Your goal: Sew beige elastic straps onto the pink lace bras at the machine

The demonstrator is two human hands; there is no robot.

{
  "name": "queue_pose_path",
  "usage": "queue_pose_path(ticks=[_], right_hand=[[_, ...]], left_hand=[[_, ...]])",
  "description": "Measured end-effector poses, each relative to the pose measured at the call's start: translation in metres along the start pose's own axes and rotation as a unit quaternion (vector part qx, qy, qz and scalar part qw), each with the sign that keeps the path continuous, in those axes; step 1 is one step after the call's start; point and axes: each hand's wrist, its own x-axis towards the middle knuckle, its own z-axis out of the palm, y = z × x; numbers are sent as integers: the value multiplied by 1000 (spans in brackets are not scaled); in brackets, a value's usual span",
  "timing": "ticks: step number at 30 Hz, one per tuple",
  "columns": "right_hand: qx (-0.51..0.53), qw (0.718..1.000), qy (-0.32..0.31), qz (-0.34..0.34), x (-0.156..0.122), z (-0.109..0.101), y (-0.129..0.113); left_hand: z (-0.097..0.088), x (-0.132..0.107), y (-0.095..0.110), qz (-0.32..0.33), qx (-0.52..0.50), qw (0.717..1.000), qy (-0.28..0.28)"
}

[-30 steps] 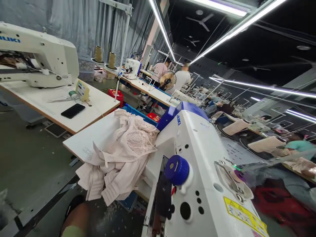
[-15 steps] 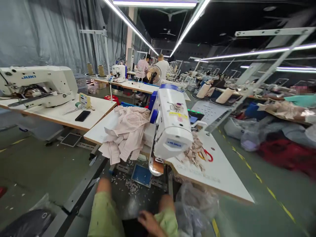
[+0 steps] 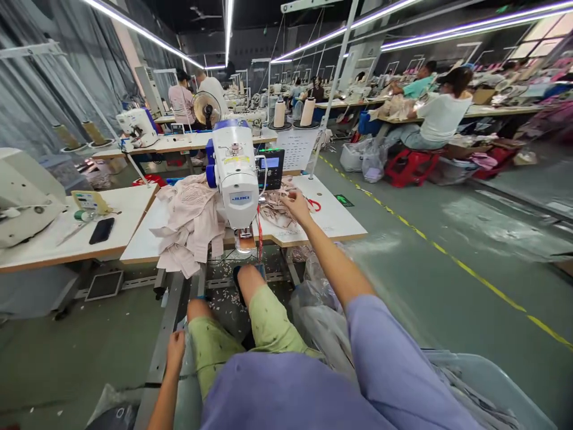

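Observation:
My right hand (image 3: pixel 296 206) reaches over the right side of the sewing table, its fingers bent together at a heap of small beige fabric pieces (image 3: pixel 277 215). Just beyond it lie scissors with red handles (image 3: pixel 314 205). Low beside my left thigh, my left hand (image 3: pixel 176 347) is closed; whatever its fingers may hold is hidden. The white JUKI sewing machine (image 3: pixel 237 179) stands between the heap and a larger pile of beige fabric panels (image 3: pixel 188 221), which hangs over the table's front edge. A control screen (image 3: pixel 271 169) glows behind the machine.
At the left stands another machine (image 3: pixel 27 197), with a black phone (image 3: pixel 102 230) on its table. Plastic bags (image 3: pixel 313 298) and a translucent bin (image 3: pixel 487 364) sit at my right. A co-worker in white (image 3: pixel 443 116) sits on a red stool (image 3: pixel 412 167). Thread cones (image 3: pixel 307 112) stand behind the table.
My right hand has moved from my lap up to the fabric pieces on the table. My view has turned right. My left hand has come into view.

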Motion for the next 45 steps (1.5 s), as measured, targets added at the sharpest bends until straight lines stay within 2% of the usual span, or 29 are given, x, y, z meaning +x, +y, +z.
queue_pose_path(ticks=[3, 7, 10, 13, 16, 20, 23, 27, 31, 35, 38, 43, 45], right_hand=[[2, 1000, 15, 1, 42, 23, -17], [8, 1000, 21, -20, 75, 49, -22], [11, 999, 23, -43, 85, 68, -14], [-4, 998, 45, -44, 88, 84, -1], [-25, 996, 76, -42, 90, 93, 7], [-18, 997, 73, -13, 96, 93, 8], [66, 996, 54, 18, 106, 86, 4], [165, 986, 6, -5, 123, 74, 1], [188, 981, -30, -25, 133, 66, 3], [195, 980, -33, -23, 134, 66, 6], [196, 980, -30, -23, 134, 67, 7], [190, 981, -23, -21, 135, 68, 4], [179, 984, -8, -20, 133, 69, 3]], left_hand=[[22, 2, 24, 33, 2, 999, -28], [46, -26, 38, 22, 39, 999, -4], [50, -34, 40, -10, 57, 998, 4], [49, -28, 46, -29, 68, 997, -6], [51, -22, 58, -21, 83, 996, -18], [56, -25, 76, 21, 102, 994, -19], [58, -29, 84, 43, 111, 993, -15], [63, -27, 91, 63, 115, 991, -16], [71, -20, 97, 62, 115, 991, -33], [77, -12, 104, 76, 102, 991, -39], [77, -6, 109, 86, 67, 993, -46], [72, 4, 118, 82, -24, 991, -101], [70, 5, 120, 77, -60, 990, -105]])
